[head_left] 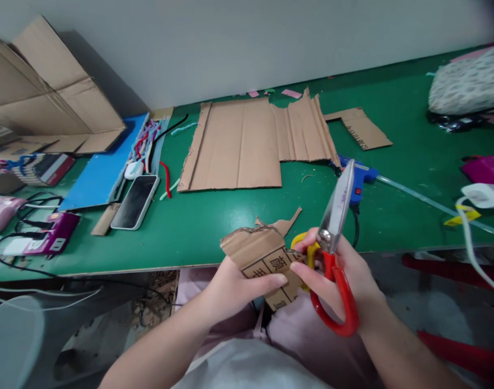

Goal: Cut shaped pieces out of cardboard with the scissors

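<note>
Cardboard scrap sits low centre of frame, at near table edge. Our left hand pinches it, thumb across printed face, fingers behind. Our right hand just right of scrap, fingers clamped through scissors handles; blades together, pointing up. Green table fills middle. Large cardboard sheet upper centre, phone centre left, blue glue gun behind blades.

Fingers of the left hand cover the lower edge and part of the print on the cardboard piece. The scissors blade hides part of the blue glue gun. The right picture edge cuts off the patterned bag.
</note>
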`<state>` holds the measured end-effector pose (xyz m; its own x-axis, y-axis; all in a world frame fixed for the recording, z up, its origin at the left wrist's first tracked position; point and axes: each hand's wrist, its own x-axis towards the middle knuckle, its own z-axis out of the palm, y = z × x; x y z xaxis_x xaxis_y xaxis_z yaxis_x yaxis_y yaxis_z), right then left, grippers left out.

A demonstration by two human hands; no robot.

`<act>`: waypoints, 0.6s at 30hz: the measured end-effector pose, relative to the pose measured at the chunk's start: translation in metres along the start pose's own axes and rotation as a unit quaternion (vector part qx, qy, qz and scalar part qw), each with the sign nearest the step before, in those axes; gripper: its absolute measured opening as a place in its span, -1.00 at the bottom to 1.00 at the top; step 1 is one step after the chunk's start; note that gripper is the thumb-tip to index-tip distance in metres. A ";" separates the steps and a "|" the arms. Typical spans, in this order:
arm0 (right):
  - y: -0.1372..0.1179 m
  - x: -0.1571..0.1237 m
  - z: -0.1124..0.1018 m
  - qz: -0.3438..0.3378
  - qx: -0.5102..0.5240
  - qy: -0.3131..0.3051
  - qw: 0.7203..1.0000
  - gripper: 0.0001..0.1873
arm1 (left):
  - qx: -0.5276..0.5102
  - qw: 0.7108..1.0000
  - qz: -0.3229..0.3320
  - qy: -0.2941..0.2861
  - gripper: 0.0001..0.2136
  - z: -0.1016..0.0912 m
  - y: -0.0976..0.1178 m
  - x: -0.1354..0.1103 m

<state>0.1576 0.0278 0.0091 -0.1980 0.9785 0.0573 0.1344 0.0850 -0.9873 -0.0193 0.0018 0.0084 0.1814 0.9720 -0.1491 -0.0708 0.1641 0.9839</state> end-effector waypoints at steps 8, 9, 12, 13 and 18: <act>0.014 -0.011 -0.003 0.042 0.068 -0.005 0.997 -0.68 | -0.039 0.977 0.178 0.114 -0.65 0.003 0.004 0.007; 0.014 -0.011 -0.002 0.046 0.069 -0.004 0.997 -0.69 | -0.037 0.973 0.188 0.129 -0.70 0.005 0.003 0.008; 0.013 -0.013 -0.002 0.054 0.067 0.001 0.996 -0.69 | -0.028 0.966 0.202 0.161 -0.78 0.009 0.000 0.010; 0.012 -0.013 -0.002 0.055 0.065 0.003 0.996 -0.68 | -0.027 0.965 0.202 0.165 -0.78 0.010 -0.001 0.010; 0.013 -0.015 -0.003 0.050 0.052 0.011 0.997 -0.66 | -0.011 0.961 0.205 0.187 -0.82 0.013 -0.002 0.011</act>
<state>0.1655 0.0148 -0.0043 -0.1677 0.9850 -0.0408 0.0510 -0.0327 -0.9982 -0.0048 0.0098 0.0064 -0.2303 0.9476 0.2214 -0.0821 -0.2456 0.9659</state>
